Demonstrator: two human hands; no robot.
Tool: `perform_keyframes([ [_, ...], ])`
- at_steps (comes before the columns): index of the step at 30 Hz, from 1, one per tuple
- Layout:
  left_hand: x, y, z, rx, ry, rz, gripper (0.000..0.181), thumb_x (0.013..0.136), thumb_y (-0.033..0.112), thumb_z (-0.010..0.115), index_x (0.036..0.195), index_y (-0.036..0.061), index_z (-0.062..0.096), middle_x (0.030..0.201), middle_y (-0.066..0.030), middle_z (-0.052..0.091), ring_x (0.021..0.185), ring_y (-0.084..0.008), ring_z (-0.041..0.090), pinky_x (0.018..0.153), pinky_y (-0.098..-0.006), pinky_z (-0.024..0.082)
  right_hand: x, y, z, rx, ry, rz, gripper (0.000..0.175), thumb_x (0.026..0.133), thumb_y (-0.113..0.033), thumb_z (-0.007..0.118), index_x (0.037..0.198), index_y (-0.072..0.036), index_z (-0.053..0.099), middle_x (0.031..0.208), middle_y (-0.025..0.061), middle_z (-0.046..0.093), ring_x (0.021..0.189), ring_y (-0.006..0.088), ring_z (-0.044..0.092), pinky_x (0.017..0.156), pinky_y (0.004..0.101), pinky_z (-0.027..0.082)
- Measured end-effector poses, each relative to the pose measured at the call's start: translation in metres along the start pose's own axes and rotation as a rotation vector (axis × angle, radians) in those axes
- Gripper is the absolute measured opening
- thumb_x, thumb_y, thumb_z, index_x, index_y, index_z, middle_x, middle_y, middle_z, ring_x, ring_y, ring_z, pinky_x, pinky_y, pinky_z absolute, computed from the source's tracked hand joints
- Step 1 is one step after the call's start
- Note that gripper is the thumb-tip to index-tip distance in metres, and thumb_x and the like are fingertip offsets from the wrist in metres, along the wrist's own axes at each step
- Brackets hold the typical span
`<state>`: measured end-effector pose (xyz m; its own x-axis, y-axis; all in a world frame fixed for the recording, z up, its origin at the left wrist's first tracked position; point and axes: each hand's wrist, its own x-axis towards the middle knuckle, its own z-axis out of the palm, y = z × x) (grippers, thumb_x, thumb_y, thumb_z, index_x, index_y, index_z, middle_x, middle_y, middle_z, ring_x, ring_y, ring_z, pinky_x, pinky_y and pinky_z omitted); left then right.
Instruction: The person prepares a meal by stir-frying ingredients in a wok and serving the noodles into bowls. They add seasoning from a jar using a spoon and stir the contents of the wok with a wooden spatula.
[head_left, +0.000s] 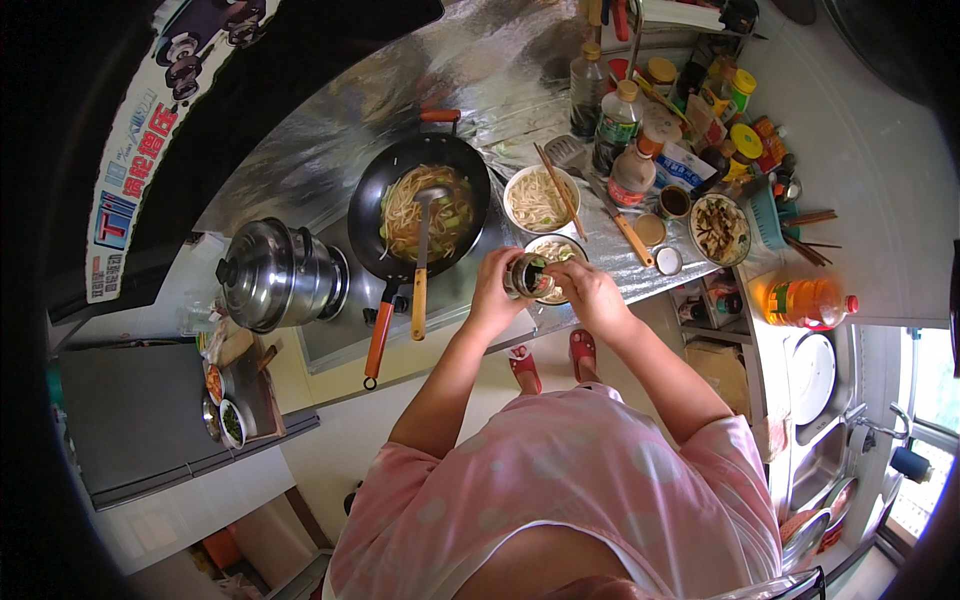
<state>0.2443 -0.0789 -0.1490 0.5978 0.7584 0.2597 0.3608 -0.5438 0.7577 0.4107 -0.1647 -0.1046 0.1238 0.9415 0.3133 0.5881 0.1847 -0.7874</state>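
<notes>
My left hand grips a small glass jar with dark contents, tilted towards my right. At the jar's mouth, the bent fingers of my right hand meet; whether they pinch something is hidden. Just behind the jar, partly covered by it and my hands, is a bowl of noodles. Farther back stands a fuller bowl of noodles with wooden chopsticks across its rim. A black wok holds noodles in broth and a ladle with a wooden handle.
A steel steamer pot stands left of the wok, whose handle juts over the counter edge. To the right lie a wooden-handled knife, jar lids, a bowl of dark topping and several bottles. An oil bottle stands near the sink.
</notes>
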Motion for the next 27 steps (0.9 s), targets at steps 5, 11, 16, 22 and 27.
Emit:
perform_keyframes([
  [5, 0.0, 0.001, 0.0, 0.059, 0.027, 0.018, 0.068, 0.054, 0.005, 0.078, 0.114, 0.0069, 0.044, 0.112, -0.0127, 0.047, 0.105, -0.0303, 0.048, 0.089, -0.0373, 0.041, -0.008, 0.021, 0.012, 0.648, -0.014, 0.66, 0.021, 0.091, -0.017, 0.048, 0.096, 0.001, 0.058, 0.073, 0.0072, 0.06, 0.062, 0.0117, 0.056, 0.058, 0.0238, 0.047],
  [11, -0.002, -0.003, 0.001, 0.049, 0.085, -0.003, 0.07, 0.053, 0.004, 0.078, 0.114, 0.0072, 0.044, 0.112, -0.0123, 0.047, 0.105, -0.0303, 0.048, 0.089, -0.0374, 0.041, -0.011, 0.023, 0.008, 1.009, 0.143, 0.734, 0.024, 0.092, -0.02, 0.045, 0.095, 0.001, 0.056, 0.072, 0.0062, 0.058, 0.058, 0.0111, 0.053, 0.058, 0.0237, 0.046],
  [16, -0.003, -0.006, 0.003, 0.036, 0.113, -0.012, 0.071, 0.052, 0.004, 0.078, 0.114, 0.0066, 0.044, 0.111, -0.0125, 0.048, 0.104, -0.0304, 0.048, 0.089, -0.0375, 0.041, -0.011, 0.026, -0.001, 1.027, 0.18, 0.739, 0.023, 0.092, -0.02, 0.045, 0.096, 0.001, 0.055, 0.073, 0.0068, 0.058, 0.06, 0.012, 0.053, 0.058, 0.0242, 0.046],
  [22, -0.007, -0.013, 0.007, 0.038, 0.115, -0.05, 0.072, 0.051, 0.004, 0.078, 0.114, 0.0064, 0.044, 0.111, -0.0127, 0.047, 0.103, -0.0307, 0.048, 0.088, -0.0371, 0.041, -0.011, 0.024, -0.013, 0.99, 0.219, 0.763, 0.022, 0.092, -0.02, 0.046, 0.095, 0.0, 0.056, 0.072, 0.006, 0.058, 0.06, 0.0116, 0.053, 0.057, 0.0242, 0.045],
  [27, -0.02, -0.029, 0.011, 0.038, 0.144, -0.105, 0.07, 0.053, 0.004, 0.078, 0.114, 0.0048, 0.043, 0.111, -0.0136, 0.046, 0.104, -0.0297, 0.048, 0.089, -0.0366, 0.04, -0.017, 0.035, -0.02, 1.013, 0.253, 0.746, 0.022, 0.092, -0.021, 0.046, 0.095, -0.002, 0.057, 0.073, 0.0065, 0.059, 0.06, 0.0115, 0.053, 0.056, 0.0239, 0.045],
])
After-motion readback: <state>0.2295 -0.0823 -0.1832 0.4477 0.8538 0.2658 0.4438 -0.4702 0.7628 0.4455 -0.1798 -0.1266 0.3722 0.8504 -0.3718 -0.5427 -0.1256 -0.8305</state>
